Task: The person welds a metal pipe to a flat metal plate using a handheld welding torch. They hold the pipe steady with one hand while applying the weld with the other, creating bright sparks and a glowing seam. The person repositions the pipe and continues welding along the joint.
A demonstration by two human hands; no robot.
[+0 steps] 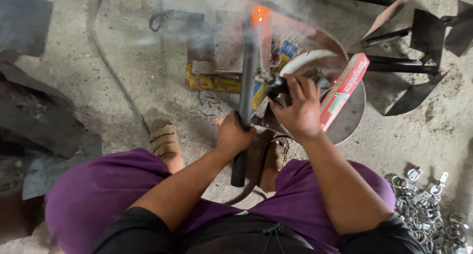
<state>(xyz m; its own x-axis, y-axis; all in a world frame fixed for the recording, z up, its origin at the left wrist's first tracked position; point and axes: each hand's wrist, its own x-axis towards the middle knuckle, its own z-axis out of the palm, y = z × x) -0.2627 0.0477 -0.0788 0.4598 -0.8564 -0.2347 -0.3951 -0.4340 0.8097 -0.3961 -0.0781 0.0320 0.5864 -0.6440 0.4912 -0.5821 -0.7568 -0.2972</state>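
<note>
Looking down from a head-worn camera, a seated person in purple trousers and tan sandals is working over a concrete floor. Their left hand (233,135) is wrapping tight around a dark metal pipe (248,81), fingers closed in a full fist near its lower part. The pipe's long axis is running almost straight away from the body, from a near end between the knees up to a far end that is glowing orange (259,13) with smoke drifting around it. Their right hand (297,107) is sitting just to the right of the pipe, fingers curled closed around a dark handle (276,86) (probably a welding holder, though its tip is hidden). The two hands are lying close together, the left slightly nearer the body and directly on the pipe, the right a little farther out and beside it.

Behind the right hand, a red and white cardboard box (343,90) is leaning on a round metal disc (352,117). Flat metal plates (231,42) are resting under the glowing end. A heap of small silvery metal fittings (423,209) is lying at the lower right, well apart from both hands.
</note>
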